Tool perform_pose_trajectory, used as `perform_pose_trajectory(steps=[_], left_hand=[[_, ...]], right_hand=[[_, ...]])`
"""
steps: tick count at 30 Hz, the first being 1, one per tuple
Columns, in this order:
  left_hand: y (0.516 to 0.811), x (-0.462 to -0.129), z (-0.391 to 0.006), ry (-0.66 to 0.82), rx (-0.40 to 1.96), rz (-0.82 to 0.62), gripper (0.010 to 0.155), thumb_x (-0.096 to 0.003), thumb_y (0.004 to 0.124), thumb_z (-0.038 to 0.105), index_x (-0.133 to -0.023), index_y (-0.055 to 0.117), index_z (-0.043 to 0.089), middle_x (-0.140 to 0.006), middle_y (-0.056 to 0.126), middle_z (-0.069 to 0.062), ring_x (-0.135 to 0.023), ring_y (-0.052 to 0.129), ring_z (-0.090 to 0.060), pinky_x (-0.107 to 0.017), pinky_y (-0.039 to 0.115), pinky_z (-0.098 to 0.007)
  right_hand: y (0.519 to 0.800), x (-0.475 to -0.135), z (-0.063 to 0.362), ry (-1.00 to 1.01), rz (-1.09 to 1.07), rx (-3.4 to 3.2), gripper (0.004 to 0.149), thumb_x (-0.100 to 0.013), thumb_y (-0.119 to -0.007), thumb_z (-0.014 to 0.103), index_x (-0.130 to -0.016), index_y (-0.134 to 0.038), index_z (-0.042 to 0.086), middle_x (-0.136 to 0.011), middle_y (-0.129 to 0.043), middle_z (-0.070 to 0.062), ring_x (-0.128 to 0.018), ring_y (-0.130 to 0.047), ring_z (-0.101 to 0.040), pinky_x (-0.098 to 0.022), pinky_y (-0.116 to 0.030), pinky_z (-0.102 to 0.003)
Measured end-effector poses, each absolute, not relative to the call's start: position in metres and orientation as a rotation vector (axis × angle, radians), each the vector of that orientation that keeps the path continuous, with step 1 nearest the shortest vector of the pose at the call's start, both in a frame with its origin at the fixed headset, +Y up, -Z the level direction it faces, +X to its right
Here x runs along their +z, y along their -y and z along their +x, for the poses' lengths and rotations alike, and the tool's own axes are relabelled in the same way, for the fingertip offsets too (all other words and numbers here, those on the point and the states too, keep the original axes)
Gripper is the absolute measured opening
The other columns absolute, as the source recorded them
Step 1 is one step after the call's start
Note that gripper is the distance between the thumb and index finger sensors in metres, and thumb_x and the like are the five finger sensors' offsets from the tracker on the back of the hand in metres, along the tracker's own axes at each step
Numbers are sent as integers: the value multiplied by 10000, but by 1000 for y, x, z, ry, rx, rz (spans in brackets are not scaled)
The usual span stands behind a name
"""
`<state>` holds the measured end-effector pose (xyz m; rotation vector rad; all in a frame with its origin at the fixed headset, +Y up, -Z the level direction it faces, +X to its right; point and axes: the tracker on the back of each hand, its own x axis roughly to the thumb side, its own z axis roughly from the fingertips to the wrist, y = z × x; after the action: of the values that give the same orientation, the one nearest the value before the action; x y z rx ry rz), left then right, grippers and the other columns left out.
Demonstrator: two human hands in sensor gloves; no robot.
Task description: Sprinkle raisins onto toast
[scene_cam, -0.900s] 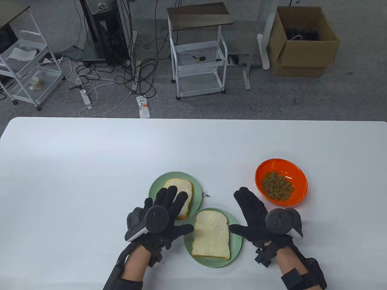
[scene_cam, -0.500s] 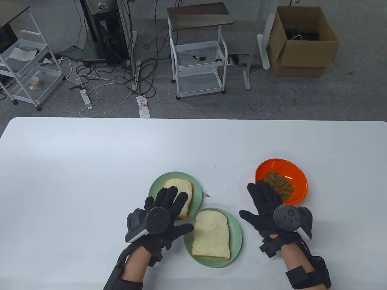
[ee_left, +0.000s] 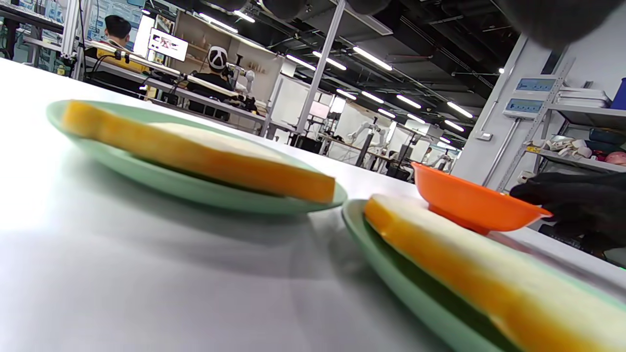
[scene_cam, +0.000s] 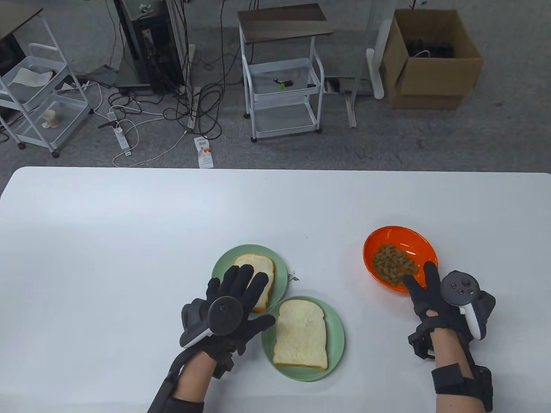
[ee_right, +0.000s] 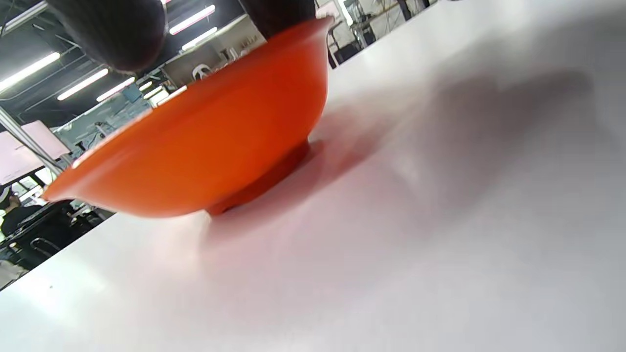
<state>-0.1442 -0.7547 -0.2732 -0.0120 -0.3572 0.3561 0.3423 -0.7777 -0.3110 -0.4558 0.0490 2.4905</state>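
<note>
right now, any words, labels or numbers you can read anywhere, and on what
None can be read.
Packet on the floor: printed, too small to read.
Wall panels: display marks, blurred.
Bowl, plates, toast and trackers: no text visible.

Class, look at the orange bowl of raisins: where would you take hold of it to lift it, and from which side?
Grip the orange bowl at its near rim, coming from the right hand side. The rim flares wide above a narrow foot, leaving room for fingers underneath, and the raisins heap in the middle, clear of that edge.
</note>
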Motion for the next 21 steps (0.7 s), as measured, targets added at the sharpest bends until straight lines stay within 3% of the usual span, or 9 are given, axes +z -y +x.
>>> perform_pose_trajectory(steps=[7, 9, 15, 18, 21], left_hand=[[754, -273, -144, 348, 362, -4, 886, -407, 671, 813, -1160, 364, 462, -1275, 329, 21, -1214, 375, -341, -826, 398, -710], [754, -273, -144, 346, 360, -3, 878, -413, 673, 806, -1159, 367, 461, -1274, 331, 24, -1214, 377, -339, -827, 401, -708], [753, -273, -145, 338, 362, 8, 868, -416, 677, 797, -1157, 375, 459, -1271, 340, 27, -1212, 387, -332, -828, 407, -702], [753, -272, -145, 330, 357, 18, 862, -418, 679, 793, -1155, 382, 460, -1269, 345, 28, -1211, 391, -331, -829, 410, -700], [752, -271, -144, 313, 352, 46, 851, -422, 685, 785, -1152, 402, 454, -1265, 360, 23, -1205, 410, -330, -828, 430, -692]], right_hand=[[792, -316, 343, -4, -466, 2398, 715, -542, -756, 556, -1072, -686, 80, -1032, -611, -430, -890, -478, -705, -584, -411, -763], [790, -316, 341, 52, -486, 2434, 674, -534, -787, 531, -1012, -760, 57, -988, -738, -367, -868, -591, -655, -584, -522, -728], [786, -313, 342, 195, -603, 2445, 579, -475, -889, 483, -873, -900, 63, -800, -964, -279, -576, -937, -512, -397, -823, -538], [794, -309, 349, 226, -706, 2192, 502, -426, -956, 343, -831, -919, 48, -728, -991, -293, -368, -1078, -362, -235, -946, -381], [796, -306, 354, 250, -727, 2067, 485, -402, -964, 240, -850, -919, 58, -714, -987, -324, -250, -1118, -248, -136, -986, -270]])
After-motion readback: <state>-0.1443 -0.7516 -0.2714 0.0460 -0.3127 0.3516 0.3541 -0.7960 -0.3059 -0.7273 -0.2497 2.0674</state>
